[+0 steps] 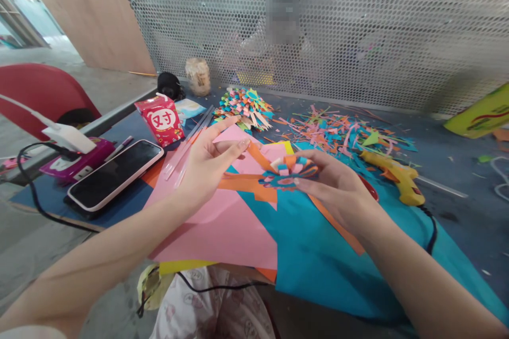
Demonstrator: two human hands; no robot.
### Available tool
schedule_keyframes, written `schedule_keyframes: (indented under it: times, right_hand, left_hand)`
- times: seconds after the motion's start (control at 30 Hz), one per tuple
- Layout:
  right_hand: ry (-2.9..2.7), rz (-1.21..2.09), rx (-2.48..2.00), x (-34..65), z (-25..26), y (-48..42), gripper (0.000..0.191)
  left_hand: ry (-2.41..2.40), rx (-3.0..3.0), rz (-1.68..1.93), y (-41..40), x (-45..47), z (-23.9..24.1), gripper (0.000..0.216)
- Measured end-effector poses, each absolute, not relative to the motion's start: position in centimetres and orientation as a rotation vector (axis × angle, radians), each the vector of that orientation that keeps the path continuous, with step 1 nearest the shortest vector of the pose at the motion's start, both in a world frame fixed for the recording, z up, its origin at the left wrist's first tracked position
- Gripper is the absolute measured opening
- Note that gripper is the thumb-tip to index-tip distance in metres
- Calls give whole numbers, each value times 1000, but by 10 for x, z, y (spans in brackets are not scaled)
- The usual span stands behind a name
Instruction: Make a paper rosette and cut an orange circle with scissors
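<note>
My right hand (334, 185) grips a small paper flower (288, 172) by its right side; it has a blue scalloped base and looped strips of blue, orange and pink. Between the thumb and fingers of my left hand (212, 153) is the end of an orange paper strip (259, 158), which runs toward the flower. Both hands are above overlapping sheets of pink paper (222, 228) and blue paper (318, 254). A second orange strip (242, 182) lies below, partly behind the flower. Just beyond my right hand rests a yellow glue gun (393, 175).
Finished-looking paper flowers (244, 106) are piled at the back, beside a heap of paper scraps (338, 132). On the left are a phone (115, 175), a purple power strip (79, 161), a red drink carton (161, 119) and glue sticks (186, 148). A perforated metal panel (318, 26) stands behind.
</note>
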State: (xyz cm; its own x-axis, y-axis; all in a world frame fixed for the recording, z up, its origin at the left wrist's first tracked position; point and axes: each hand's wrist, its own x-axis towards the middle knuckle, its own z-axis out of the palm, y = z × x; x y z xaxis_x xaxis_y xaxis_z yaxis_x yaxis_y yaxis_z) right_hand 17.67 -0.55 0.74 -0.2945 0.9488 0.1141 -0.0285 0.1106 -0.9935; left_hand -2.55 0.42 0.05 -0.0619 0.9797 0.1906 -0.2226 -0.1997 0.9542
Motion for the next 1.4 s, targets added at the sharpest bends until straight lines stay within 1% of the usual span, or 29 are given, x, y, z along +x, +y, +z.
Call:
schedule_keyframes:
  times: [0.07,0.1,0.23,0.3,0.37,0.5,0.57,0.7,0.87,0.93,1.0,1.07,1.13,1.2,1.27,1.4]
  right_hand:
    - [-1596,1297,-961,180,10,-6,30]
    - [-1673,1195,-983,181,12,-7,26]
    - [-1933,529,-1063,181,18,-12,16]
    - [-1981,354,-1033,179,20,-14,12]
    - [-1979,393,-977,175,19,-16,10]
    - [-1862,705,-926,167,14,-19,1]
    - [-1788,793,-931,165,13,-21,5]
    - [-1734,819,-911,167,15,-22,13]
    - [-1725,868,-907,169,17,-22,13]
    - [-1721,872,-900,169,17,-22,13]
    - [-1717,857,-895,168,16,-23,14]
    - [-1723,839,-886,168,16,-23,14]
    - [-1749,816,-855,168,15,-24,14]
    - [-1798,776,-817,169,16,-23,14]
    - [-1833,706,-787,169,16,-23,15]
    - [-1867,572,-768,171,17,-22,14]
  left_hand:
    - [949,1258,1429,0,-25,2,55]
    - [935,1292,1405,-3,-24,2,54]
    - [875,1331,1378,-11,-17,8,51]
    - [860,1369,1373,-14,-13,11,49]
    - [835,1431,1366,-16,-10,12,47]
    - [765,1526,1366,-20,-7,13,46]
    - [767,1519,1380,-22,-8,14,45]
    - [813,1493,1422,-22,-9,16,43]
    - [839,1568,1415,-21,-9,13,47]
    - [792,1660,1490,-20,-9,12,48]
    - [718,1769,1697,-20,-9,13,48]
    - [677,1973,1844,-20,-11,14,43]
    - [640,2285,1813,-19,-12,14,35]
    - [600,2506,1744,-18,-13,13,35]
    - [638,2549,1681,-18,-13,11,36]
    - [767,2484,1519,-18,-13,9,25]
